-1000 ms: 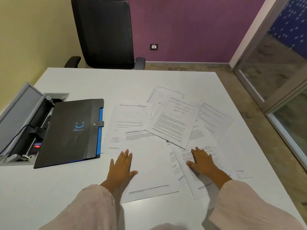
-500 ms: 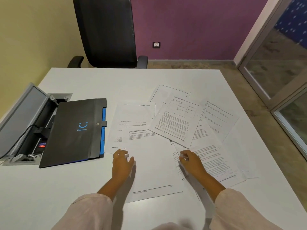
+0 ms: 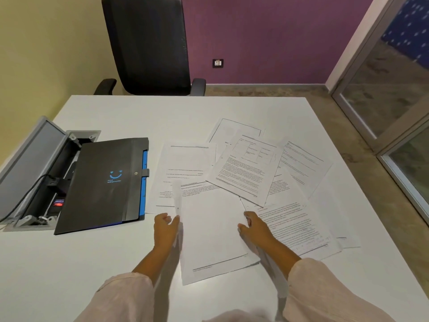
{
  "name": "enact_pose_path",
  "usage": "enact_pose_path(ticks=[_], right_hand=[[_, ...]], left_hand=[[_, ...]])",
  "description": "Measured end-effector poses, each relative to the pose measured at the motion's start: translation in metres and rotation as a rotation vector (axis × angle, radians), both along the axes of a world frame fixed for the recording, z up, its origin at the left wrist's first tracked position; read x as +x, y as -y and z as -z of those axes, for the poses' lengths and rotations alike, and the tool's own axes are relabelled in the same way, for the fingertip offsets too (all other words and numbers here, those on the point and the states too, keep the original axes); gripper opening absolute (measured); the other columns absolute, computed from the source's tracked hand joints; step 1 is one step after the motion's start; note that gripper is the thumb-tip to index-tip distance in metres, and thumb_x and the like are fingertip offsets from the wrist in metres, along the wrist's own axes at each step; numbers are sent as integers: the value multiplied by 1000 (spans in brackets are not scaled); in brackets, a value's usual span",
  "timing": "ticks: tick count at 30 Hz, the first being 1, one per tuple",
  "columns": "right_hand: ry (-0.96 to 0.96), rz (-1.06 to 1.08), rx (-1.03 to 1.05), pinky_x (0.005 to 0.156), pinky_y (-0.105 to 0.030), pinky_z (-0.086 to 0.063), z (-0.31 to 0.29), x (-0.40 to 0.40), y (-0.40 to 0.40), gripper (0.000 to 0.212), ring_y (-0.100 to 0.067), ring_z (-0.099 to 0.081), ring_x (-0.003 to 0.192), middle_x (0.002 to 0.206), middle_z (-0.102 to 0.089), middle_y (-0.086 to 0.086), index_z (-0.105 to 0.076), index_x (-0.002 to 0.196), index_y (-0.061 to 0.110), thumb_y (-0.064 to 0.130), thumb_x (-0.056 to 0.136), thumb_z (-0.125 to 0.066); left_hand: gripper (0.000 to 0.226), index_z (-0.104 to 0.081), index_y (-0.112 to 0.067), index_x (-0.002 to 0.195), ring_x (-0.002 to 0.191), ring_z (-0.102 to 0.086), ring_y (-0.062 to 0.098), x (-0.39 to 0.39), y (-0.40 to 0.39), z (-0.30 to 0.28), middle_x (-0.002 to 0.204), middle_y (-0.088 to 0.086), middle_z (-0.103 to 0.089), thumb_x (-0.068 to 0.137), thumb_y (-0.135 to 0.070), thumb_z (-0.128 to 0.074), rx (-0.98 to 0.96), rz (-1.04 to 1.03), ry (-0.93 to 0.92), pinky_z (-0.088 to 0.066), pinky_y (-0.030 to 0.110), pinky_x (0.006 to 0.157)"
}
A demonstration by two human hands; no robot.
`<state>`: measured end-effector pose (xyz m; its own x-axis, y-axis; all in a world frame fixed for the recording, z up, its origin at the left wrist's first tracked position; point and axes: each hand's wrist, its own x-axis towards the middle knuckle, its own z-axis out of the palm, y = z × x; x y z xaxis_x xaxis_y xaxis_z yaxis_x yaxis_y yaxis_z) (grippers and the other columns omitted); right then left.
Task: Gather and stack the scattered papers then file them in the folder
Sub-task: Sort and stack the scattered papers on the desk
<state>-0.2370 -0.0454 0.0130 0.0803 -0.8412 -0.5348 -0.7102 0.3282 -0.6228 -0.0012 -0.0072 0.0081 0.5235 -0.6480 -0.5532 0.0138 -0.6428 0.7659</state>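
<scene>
Both hands are lifting the nearest sheet: left hand pinching its curled left edge, right hand gripping the opposite side, starting the stack.

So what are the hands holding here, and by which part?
Both hold the nearest sheet by its long side edges: the left hand grips the curled-up left edge, the right hand the right edge.

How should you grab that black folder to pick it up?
Probably by the black folder's near right corner, coming from the right. It lies flat and closed, its left side sits over the open cable box, and the right edge faces bare table.
</scene>
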Motion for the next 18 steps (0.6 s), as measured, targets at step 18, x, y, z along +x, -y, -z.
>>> enact_pose_path(ticks=[18], right_hand=[[-558,-313,-520,116,-43,-17,6,-16,24,49,-25,-21,143,154,-27,-5,-37,140,21,36,94,-45]], left_hand=[[28,-54,-3,119,85,-55,28,1,7,-7,108,16,-59,94,-6,-41,11,22,91,-49,38,84]])
